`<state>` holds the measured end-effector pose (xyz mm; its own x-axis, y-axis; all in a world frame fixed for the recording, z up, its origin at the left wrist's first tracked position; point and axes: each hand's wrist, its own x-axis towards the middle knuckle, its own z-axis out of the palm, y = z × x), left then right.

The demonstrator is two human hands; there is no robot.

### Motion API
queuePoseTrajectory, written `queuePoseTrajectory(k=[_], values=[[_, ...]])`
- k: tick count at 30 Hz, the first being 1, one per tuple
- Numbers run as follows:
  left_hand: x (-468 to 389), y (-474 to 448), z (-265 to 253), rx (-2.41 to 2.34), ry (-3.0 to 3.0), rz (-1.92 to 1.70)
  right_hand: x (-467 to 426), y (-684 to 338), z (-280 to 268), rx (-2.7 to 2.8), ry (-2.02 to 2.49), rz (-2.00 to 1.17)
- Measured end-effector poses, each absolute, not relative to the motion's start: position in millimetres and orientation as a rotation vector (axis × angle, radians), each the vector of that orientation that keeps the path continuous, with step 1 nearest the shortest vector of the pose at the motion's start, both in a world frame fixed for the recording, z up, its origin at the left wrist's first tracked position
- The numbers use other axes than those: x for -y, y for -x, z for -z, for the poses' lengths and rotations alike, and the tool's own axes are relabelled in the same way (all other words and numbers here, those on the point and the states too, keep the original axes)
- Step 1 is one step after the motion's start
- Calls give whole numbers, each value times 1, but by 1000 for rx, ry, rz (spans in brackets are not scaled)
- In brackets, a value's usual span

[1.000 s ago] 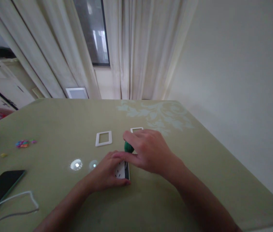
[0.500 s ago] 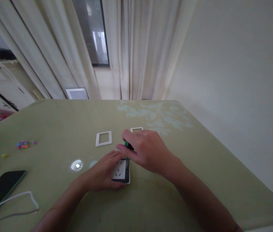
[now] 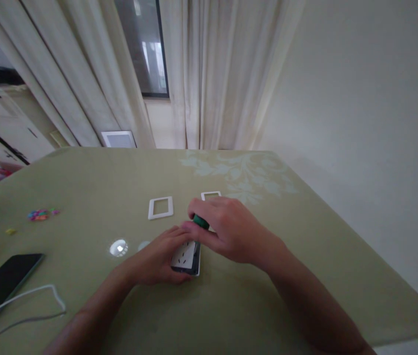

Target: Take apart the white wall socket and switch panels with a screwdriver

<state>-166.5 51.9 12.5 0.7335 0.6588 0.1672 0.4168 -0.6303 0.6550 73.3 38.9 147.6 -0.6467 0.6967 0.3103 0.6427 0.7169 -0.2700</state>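
**Both hands on the socket plate, tool at its far edge**

Your left hand [image 3: 159, 259] lay low on the green tablecloth [image 3: 231, 305], fingers curled around the near and left sides of the white socket plate [image 3: 185, 256]; it gripped the plate loosely, thumb along the near edge, pinning it flat on the cloth; the plate's face with its dark slots showed between your two hands, its dark right rim uncovered. Your right hand [image 3: 231, 231] came in from the right, just beyond the plate and touching your left fingertips; it was closed around a green-handled tool [image 3: 201, 221], only the rounded green end showing between forefinger and thumb; the tip was hidden, so I could not tell where it met the plate.

To the left of your left hand, near it, sat a small round shiny disc [image 3: 119, 248], with a fainter bright patch just beside it toward your hand; farther left and nearer to you lay a dark phone [image 3: 3, 283] with a white cable [image 3: 27, 301] looping across its near end; at the far left edge were two white rounded objects, too cut off to identify.

Beyond your left hand lay a white square frame [image 3: 160, 207], flat and apart from the plate; a second white frame [image 3: 210, 195] peeked out just behind your right knuckles, mostly hidden; well to the left of these lay a small cluster of coloured bits [image 3: 40, 214] and a yellow scrap [image 3: 10, 230].

Farthest off, past the table's edge, hung pale curtains [image 3: 209, 74] with a dark window [image 3: 144, 47] between them.
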Motion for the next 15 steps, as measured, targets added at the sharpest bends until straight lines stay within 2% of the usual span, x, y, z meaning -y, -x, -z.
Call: queuePoseTrajectory(k=[4, 10, 15], values=[[-53, 165, -17, -781, -2325, -514, -37, -74, -152, 2558, 798, -330], [-52, 168, -15, -819, -2308, -480, -35, -72, -151, 2490, 1178, -151], [-53, 172, -11, -833, -2282, -483, -38, -75, -151, 2540, 867, -259]])
